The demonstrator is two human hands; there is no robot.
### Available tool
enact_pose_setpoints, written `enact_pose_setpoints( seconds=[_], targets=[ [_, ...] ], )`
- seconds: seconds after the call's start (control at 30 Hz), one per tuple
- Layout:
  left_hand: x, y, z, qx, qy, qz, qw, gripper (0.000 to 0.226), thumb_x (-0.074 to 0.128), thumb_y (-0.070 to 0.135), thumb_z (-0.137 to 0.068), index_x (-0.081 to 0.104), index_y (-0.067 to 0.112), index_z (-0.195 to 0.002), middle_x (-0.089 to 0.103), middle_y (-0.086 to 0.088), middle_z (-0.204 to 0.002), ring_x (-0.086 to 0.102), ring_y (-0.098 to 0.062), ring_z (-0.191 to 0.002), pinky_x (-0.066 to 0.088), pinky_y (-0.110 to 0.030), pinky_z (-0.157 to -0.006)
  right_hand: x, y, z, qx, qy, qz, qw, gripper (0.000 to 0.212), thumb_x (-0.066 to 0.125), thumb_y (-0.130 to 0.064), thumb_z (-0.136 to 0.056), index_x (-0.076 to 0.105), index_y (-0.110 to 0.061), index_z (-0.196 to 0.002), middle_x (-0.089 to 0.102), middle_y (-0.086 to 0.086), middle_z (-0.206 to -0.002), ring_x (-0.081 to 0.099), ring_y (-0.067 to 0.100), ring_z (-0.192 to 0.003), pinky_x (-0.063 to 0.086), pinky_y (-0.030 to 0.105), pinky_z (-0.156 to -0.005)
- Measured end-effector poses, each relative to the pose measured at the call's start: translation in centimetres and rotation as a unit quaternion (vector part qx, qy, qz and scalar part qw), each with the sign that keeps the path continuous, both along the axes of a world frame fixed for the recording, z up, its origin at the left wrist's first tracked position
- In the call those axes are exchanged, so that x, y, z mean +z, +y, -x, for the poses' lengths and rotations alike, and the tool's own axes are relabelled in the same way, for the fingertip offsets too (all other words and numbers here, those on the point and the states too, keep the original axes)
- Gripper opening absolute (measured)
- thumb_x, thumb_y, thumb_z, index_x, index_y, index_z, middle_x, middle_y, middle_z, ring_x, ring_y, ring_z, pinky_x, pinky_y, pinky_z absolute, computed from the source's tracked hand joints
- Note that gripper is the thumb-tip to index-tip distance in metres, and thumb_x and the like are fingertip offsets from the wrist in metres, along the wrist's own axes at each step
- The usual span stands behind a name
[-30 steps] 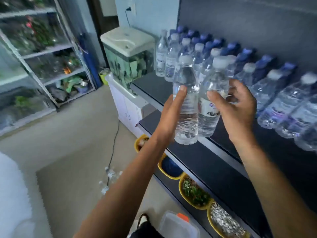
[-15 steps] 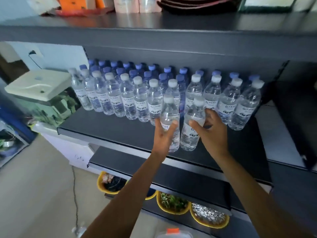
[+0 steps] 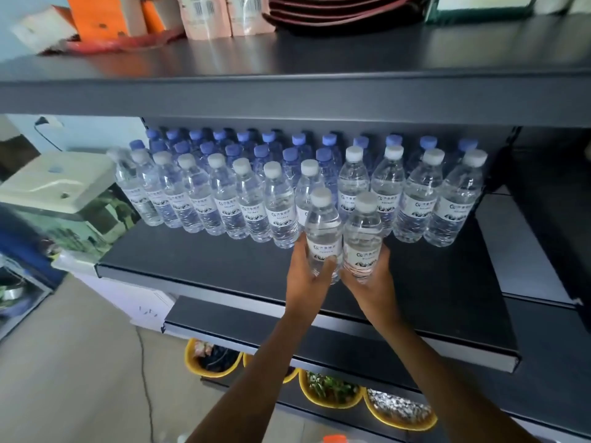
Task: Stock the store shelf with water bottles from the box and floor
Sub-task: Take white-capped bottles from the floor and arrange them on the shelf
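Note:
Two clear water bottles with white caps stand upright side by side on the dark shelf (image 3: 198,270), in front of a gap in the front row. My left hand (image 3: 308,276) grips the left bottle (image 3: 321,231) around its lower half. My right hand (image 3: 372,279) grips the right bottle (image 3: 363,238) the same way. Behind them a row of white-capped bottles (image 3: 246,203) runs across the shelf, with blue-capped bottles (image 3: 262,150) further back.
An upper shelf (image 3: 287,91) overhangs the bottles and carries packets and an orange box (image 3: 99,17). A lower dark shelf (image 3: 319,334) juts out below. Yellow bowls (image 3: 332,398) sit near the floor. A white-lidded tank (image 3: 57,183) stands at left.
The view swung from the shelf's side to face it. Both hands carried the two bottles onto the shelf and slid down to grip their lower halves.

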State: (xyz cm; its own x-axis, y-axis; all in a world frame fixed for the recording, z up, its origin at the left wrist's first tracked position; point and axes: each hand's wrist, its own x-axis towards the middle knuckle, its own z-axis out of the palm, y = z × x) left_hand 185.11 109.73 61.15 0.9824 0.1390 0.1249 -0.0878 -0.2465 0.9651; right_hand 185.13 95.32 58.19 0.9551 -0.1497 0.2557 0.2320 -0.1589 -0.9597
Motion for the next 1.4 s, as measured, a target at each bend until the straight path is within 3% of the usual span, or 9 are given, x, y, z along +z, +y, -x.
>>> enact_pose_setpoints(
  seconds=[0.13, 0.3, 0.43, 0.57, 0.67, 0.73, 0.87, 1.03, 1.4],
  targets=[
    [0.6, -1.2, -1.7, 0.109, 0.027, -0.035, 0.993, 0.076, 0.083, 0.052, -0.066, 0.049, 0.028, -0.129, 0.051, 0.012, -0.118, 0.057, -0.014, -0.113, 0.055, -0.044, -0.096, -0.5, 0.0, -0.6, -0.017, -0.003, 0.004, 1.000, 0.082, 0.088, -0.019, -0.079, 0.038, -0.052, -0.135, 0.060, -0.004, -0.134, 0.062, 0.011, -0.124, 0.054, 0.049, -0.103],
    [-0.7, -1.5, -2.4, 0.099, 0.009, -0.080, 0.992, 0.077, 0.075, 0.061, -0.071, 0.048, 0.028, -0.135, 0.048, 0.007, -0.127, 0.050, -0.019, -0.126, 0.049, -0.049, -0.105, -1.7, -0.3, -1.1, -0.025, -0.014, 0.038, 0.999, 0.079, 0.082, -0.029, -0.081, 0.038, -0.024, -0.147, 0.052, 0.002, -0.138, 0.052, 0.017, -0.134, 0.047, 0.052, -0.108],
    [-2.5, -1.0, -1.4, 0.062, 0.015, -0.079, 0.995, 0.068, 0.076, 0.051, -0.076, 0.047, 0.037, -0.136, 0.059, 0.014, -0.129, 0.057, -0.009, -0.123, 0.052, -0.045, -0.102, -1.8, -0.4, -1.3, -0.025, -0.015, 0.048, 0.998, 0.077, 0.084, -0.030, -0.084, 0.041, -0.020, -0.148, 0.054, -0.001, -0.139, 0.051, 0.018, -0.135, 0.048, 0.051, -0.108],
    [-2.6, -1.1, -0.8, 0.096, 0.036, -0.064, 0.993, 0.061, 0.084, 0.038, -0.081, 0.041, 0.038, -0.125, 0.063, 0.024, -0.112, 0.059, 0.015, -0.100, 0.053, -0.026, -0.089, -1.7, -0.4, -1.1, -0.059, -0.017, 0.080, 0.995, 0.077, 0.085, -0.025, -0.082, 0.043, -0.022, -0.147, 0.050, -0.002, -0.129, 0.050, 0.017, -0.129, 0.049, 0.045, -0.106],
    [-3.0, -1.0, -1.0, 0.094, 0.020, -0.071, 0.993, 0.061, 0.084, 0.037, -0.081, 0.049, 0.028, -0.130, 0.054, 0.012, -0.123, 0.060, -0.002, -0.109, 0.050, -0.026, -0.096, -1.6, -0.3, -0.9, -0.100, -0.028, 0.102, 0.989, 0.079, 0.087, -0.026, -0.079, 0.046, -0.019, -0.146, 0.049, -0.001, -0.125, 0.048, 0.015, -0.124, 0.048, 0.042, -0.105],
    [-2.9, -1.1, -1.5, 0.100, 0.012, -0.094, 0.991, 0.059, 0.083, 0.035, -0.083, 0.054, 0.021, -0.132, 0.048, 0.006, -0.122, 0.059, -0.010, -0.106, 0.049, -0.025, -0.094, -1.6, -0.3, -1.0, -0.136, -0.012, 0.098, 0.986, 0.081, 0.088, -0.027, -0.076, 0.047, -0.018, -0.145, 0.051, 0.001, -0.126, 0.051, 0.019, -0.123, 0.046, 0.049, -0.105],
    [-2.4, -1.9, -2.5, 0.113, 0.012, -0.112, 0.987, 0.054, 0.080, 0.040, -0.084, 0.057, 0.021, -0.129, 0.057, 0.004, -0.108, 0.057, -0.011, -0.094, 0.050, -0.030, -0.086, -1.6, -0.3, -1.4, -0.156, 0.016, 0.058, 0.986, 0.076, 0.088, -0.024, -0.073, 0.050, -0.019, -0.139, 0.050, -0.001, -0.125, 0.052, 0.022, -0.122, 0.048, 0.052, -0.103],
    [-2.7, -3.0, -3.6, 0.138, 0.022, -0.156, 0.978, 0.042, 0.074, 0.053, -0.084, 0.056, 0.021, -0.105, 0.056, 0.007, -0.092, 0.056, -0.018, -0.092, 0.051, -0.041, -0.083, -1.2, -1.1, -2.9, -0.162, 0.029, 0.090, 0.982, 0.068, 0.087, -0.034, -0.075, 0.054, -0.022, -0.133, 0.054, -0.002, -0.125, 0.054, 0.022, -0.118, 0.050, 0.050, -0.099],
    [-3.1, -4.2, -4.9, 0.169, 0.042, -0.190, 0.966, 0.041, 0.067, 0.060, -0.086, 0.058, 0.026, -0.107, 0.058, 0.011, -0.090, 0.055, -0.014, -0.096, 0.041, -0.033, -0.077, -1.3, -2.7, -5.3, -0.165, 0.052, 0.127, 0.977, 0.075, 0.082, -0.040, -0.080, 0.048, -0.022, -0.145, 0.053, -0.002, -0.143, 0.047, 0.022, -0.131, 0.046, 0.046, -0.108]
  ],
)
